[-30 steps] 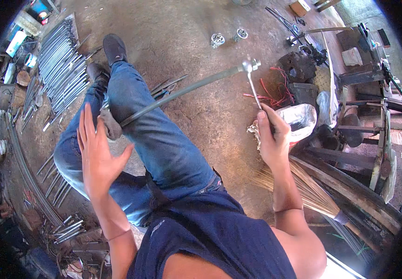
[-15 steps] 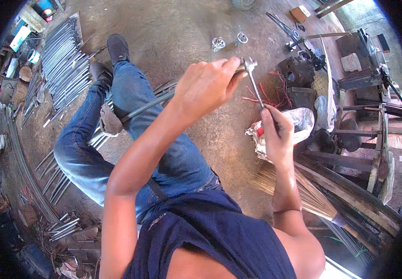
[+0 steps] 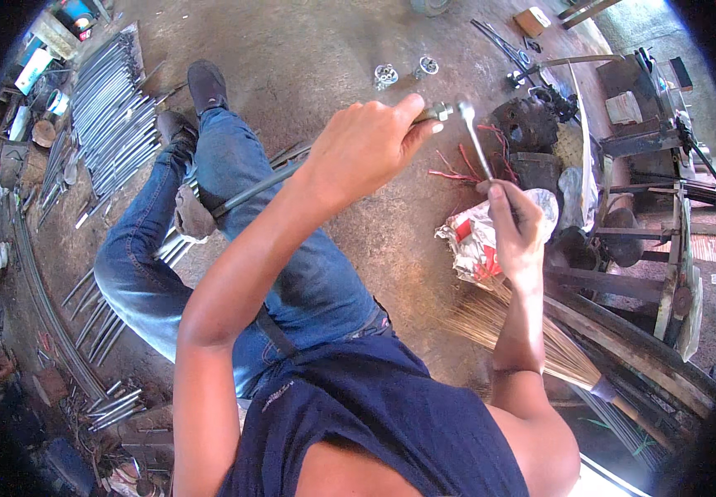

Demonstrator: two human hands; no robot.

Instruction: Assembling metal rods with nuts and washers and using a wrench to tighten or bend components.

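My left hand [image 3: 358, 156] is wrapped round the end of a long grey metal rod [image 3: 254, 194], which slants back across my raised thigh. A shiny hex fitting [image 3: 438, 112] sticks out past its thumb and fingers. In my right hand [image 3: 517, 228] is a slim metal wrench [image 3: 478, 147], gripped by its lower end. The wrench head stands upright just right of the fitting, with a small gap between them. A grey cloth pad [image 3: 195, 214] lies round the rod near my knee.
Two small cups of metal parts [image 3: 385, 77] stand on the floor ahead. Many metal rods [image 3: 113, 108] lie at the far left. Red wires [image 3: 460, 166], a crumpled red-and-white bag [image 3: 472, 240] and a straw broom [image 3: 569, 356] are at right, beside a cluttered metal frame [image 3: 631, 286].
The wrench has come off the fitting and shifted slightly to the right with my right hand. My left hand still grips the rod, almost in the same place.
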